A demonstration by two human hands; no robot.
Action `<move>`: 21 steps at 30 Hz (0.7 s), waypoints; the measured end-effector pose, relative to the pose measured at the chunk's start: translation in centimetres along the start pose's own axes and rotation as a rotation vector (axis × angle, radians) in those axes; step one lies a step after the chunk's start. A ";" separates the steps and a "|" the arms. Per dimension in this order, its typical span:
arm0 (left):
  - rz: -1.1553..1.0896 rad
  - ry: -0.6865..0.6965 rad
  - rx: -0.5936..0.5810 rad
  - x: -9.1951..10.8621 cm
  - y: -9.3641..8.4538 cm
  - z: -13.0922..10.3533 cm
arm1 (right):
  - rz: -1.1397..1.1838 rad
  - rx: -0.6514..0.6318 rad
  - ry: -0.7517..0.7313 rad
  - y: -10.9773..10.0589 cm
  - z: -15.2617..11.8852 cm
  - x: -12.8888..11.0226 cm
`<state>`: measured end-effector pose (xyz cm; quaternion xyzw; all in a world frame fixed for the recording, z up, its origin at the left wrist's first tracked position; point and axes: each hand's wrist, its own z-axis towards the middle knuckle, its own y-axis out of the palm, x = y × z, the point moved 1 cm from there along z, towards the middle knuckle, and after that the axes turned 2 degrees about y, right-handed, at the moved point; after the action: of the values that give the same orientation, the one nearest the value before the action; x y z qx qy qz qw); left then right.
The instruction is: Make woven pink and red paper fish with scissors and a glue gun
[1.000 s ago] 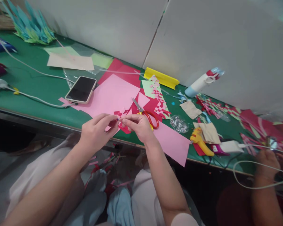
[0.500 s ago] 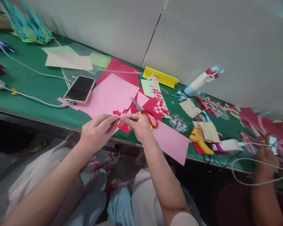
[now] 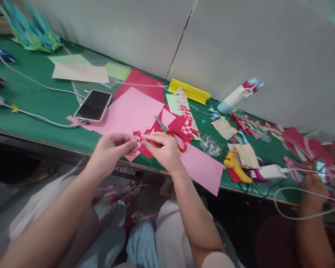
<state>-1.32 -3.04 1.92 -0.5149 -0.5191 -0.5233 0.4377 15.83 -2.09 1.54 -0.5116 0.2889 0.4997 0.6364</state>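
One green tabletop (image 3: 39, 104), grey wall (image 3: 240, 44) behind; left hand (image 3: 111, 150), right hand (image 3: 166, 150) near pink paper (image 3: 136, 108), fingers' (image 3: 156, 138) hold unclear.

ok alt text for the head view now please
A person's left hand and right hand nearly meet over red and pink cut paper on a green table. Nearby lie red-handled metal scissors, a black-screened phone and a yellow glue gun.

I have the phone (image 3: 93, 106) on the left of the tabletop (image 3: 41, 113), a paper sheet (image 3: 134, 108) beside it, and scissors (image 3: 163, 127) to the right, just behind the right hand (image 3: 164, 150). Further right I see a dish (image 3: 211, 145), then a glue gun (image 3: 239, 170), with two pouches (image 3: 224, 128) behind it and a bottle (image 3: 234, 99) back by the wall (image 3: 226, 48). A paper plant (image 3: 36, 33) stands far left, at the rear.
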 end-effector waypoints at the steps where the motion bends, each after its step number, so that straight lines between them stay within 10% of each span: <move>1: -0.059 -0.061 -0.038 0.1 0.0 0.1 | -0.071 -0.015 -0.050 -0.1 0.0 -0.1; 21: -0.389 -0.418 -0.187 0.2 -0.5 0.3 | -0.254 0.004 -0.263 -1.3 -0.1 0.2</move>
<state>-1.77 -2.73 2.02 -0.5405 -0.6365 -0.5254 0.1635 17.14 -2.12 1.79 -0.4732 0.1373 0.4774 0.7276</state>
